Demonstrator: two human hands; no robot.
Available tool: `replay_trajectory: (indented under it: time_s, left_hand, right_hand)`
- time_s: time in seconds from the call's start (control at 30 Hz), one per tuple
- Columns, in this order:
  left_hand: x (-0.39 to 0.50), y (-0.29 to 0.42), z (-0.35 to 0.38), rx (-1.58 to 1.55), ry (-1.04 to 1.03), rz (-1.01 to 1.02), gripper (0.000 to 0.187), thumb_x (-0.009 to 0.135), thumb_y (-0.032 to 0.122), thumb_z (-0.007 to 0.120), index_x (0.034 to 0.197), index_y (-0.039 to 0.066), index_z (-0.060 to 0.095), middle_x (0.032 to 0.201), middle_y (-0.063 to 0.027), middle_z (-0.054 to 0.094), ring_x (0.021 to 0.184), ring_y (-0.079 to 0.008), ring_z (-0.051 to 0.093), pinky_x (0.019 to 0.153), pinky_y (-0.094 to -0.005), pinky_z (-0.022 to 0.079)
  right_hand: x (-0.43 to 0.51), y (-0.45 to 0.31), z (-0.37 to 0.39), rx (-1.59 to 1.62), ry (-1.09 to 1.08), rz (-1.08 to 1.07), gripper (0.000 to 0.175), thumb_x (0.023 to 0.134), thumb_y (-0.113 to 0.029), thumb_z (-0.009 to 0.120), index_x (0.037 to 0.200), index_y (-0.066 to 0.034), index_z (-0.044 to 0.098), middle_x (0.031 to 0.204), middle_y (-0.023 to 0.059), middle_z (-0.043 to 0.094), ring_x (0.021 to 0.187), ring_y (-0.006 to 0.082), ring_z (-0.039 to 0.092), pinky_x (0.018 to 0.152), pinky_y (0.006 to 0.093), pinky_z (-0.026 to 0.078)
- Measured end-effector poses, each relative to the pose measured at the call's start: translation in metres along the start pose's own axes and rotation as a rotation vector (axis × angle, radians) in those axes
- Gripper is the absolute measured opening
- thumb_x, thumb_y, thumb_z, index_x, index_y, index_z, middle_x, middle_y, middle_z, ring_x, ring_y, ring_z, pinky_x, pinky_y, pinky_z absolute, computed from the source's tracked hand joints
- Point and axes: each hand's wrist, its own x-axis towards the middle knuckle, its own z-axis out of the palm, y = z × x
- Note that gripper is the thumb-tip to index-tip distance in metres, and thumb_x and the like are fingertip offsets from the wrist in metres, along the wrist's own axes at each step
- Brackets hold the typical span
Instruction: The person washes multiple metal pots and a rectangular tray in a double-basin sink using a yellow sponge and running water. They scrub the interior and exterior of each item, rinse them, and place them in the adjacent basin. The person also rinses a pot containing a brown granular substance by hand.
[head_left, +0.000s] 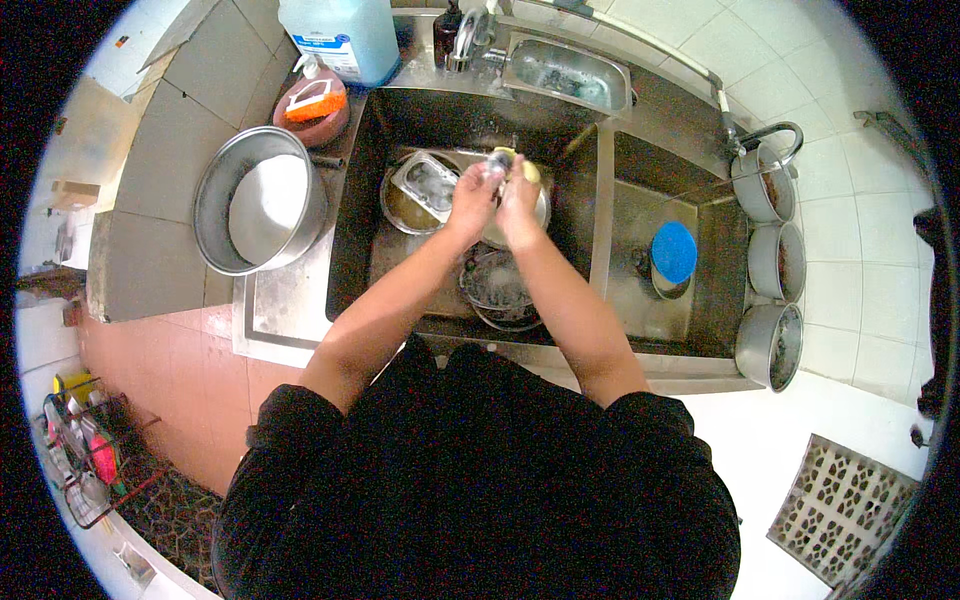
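Observation:
Over the left basin of a stainless steel sink (409, 296), my left hand (472, 201) grips a small shiny item (498, 160), too blurred to name. Close against it, my right hand (519, 202) holds a yellow sponge (532, 172). Below my right hand is a round metal pan (543, 217), partly covered by the hands. To the left, a soapy rectangular metal tray (429, 184) rests across a round metal bowl (401, 211). Nearer my body lie a clear round lid or bowl (495, 281) and another round vessel beneath it.
A large aluminium pot (255, 199) stands left, near a pink soap bottle with an orange brush (313, 106) and a blue jug (345, 37). Behind are a faucet (466, 37) and a water-filled tray (570, 71). Right: a blue round item (673, 251) and aluminium pots (776, 262).

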Motion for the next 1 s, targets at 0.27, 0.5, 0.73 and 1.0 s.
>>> replay_trajectory:
  time_s: [0.27, 0.5, 0.73, 1.0]
  left_hand:
    - [0.035, -0.06, -0.026, 0.08, 0.291, -0.191, 0.046, 0.089, 0.033, 0.062, 0.122, 0.002, 0.051, 0.108, -0.0151, 0.062, 0.097, -0.0264, 0.058, 0.085, -0.0379, 0.045]
    - [0.063, -0.167, -0.13, 0.97, 0.698, -0.4, 0.072, 0.075, 0.059, 0.066, 0.111, -0.003, 0.061, 0.117, -0.0219, 0.06, 0.11, -0.0363, 0.055, 0.096, -0.0431, 0.041]
    - [0.102, -0.225, -0.216, 0.73, 0.449, -0.523, 0.065, 0.074, 0.053, 0.07, 0.105, -0.005, 0.064, 0.112, -0.0202, 0.064, 0.101, -0.0342, 0.063, 0.086, -0.0421, 0.049]
    - [0.099, -0.16, -0.186, 1.335, 0.407, -0.39, 0.047, 0.078, 0.04, 0.067, 0.094, -0.003, 0.065, 0.098, -0.0211, 0.066, 0.09, -0.0345, 0.066, 0.076, -0.0412, 0.054]
  right_hand:
    - [-0.055, 0.002, -0.054, -1.333, -0.366, -0.279, 0.026, 0.08, -0.008, 0.053, 0.103, 0.0016, 0.061, 0.093, 0.0259, 0.064, 0.091, 0.0404, 0.062, 0.077, 0.046, 0.048]
    - [-0.037, -0.024, -0.131, -2.162, -0.669, 0.012, 0.034, 0.083, -0.025, 0.056, 0.111, -0.0062, 0.061, 0.115, 0.0217, 0.058, 0.104, 0.0364, 0.058, 0.082, 0.0478, 0.048]
    - [-0.042, 0.015, -0.184, -2.266, -1.117, -0.034, 0.038, 0.085, -0.021, 0.054, 0.122, -0.013, 0.057, 0.121, 0.0159, 0.052, 0.114, 0.0344, 0.05, 0.092, 0.0526, 0.039]
    - [0.011, -0.065, -0.092, -1.839, -0.789, -0.181, 0.028, 0.091, -0.017, 0.046, 0.111, -0.0067, 0.063, 0.11, 0.0203, 0.062, 0.1, 0.0355, 0.06, 0.087, 0.0415, 0.048]
